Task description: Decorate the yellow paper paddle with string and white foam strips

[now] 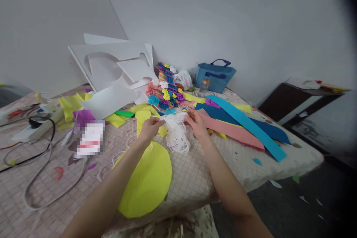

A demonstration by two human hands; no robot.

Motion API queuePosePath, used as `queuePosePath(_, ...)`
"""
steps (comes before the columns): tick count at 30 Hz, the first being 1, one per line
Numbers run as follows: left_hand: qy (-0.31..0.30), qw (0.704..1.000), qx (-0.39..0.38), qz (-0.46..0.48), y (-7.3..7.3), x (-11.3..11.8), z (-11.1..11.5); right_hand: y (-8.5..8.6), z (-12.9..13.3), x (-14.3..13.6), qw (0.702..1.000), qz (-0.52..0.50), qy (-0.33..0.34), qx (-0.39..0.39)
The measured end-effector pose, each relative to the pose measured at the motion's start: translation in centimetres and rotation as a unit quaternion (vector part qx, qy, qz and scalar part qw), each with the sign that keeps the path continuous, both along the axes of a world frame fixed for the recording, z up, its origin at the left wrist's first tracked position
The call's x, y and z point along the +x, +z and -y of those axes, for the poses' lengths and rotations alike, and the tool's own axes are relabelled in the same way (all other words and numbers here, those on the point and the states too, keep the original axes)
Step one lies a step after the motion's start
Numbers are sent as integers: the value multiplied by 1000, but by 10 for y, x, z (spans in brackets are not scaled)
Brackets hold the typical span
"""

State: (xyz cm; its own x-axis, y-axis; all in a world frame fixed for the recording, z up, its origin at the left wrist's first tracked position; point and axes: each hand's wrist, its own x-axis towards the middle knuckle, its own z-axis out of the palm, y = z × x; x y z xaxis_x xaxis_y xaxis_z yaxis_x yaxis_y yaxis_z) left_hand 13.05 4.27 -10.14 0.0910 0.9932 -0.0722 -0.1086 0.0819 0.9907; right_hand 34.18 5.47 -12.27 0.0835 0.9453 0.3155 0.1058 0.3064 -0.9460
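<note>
A loose bundle of white string (178,137) hangs between my two hands over the table. My left hand (151,128) pinches the string at the bundle's upper left. On the upper right side, my right hand (196,123) has its fingers closed on the same string. A thin strand trails leftward from near my left hand down across the tablecloth. Beneath my left forearm lies a large yellow paper circle (150,184), partly covered by the arm. Just beyond the hands is a cluster of colourful paper flowers (164,95).
Blue, pink and navy paper strips (245,126) lie to the right. White cut-out boards (111,63) lean at the back left. A power strip (37,126) with cables lies at left. A blue bag (214,76) and glass jar (204,87) stand by the wall.
</note>
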Motion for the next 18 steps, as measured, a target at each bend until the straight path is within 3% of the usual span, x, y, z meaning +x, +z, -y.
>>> queuePosePath(3, -2, 1000, 1, 14, 0, -3, 0, -2, 0, -2, 999, -49, 23, 5)
queuePosePath(8, -5, 999, -3, 32, 0, -6, -2, -2, 6, -6, 989, 54, -107, 84)
queuePosePath(18, -7, 999, -14, 50, 0, -7, -2, 1, 20, -23, 943, 293, 52, 148)
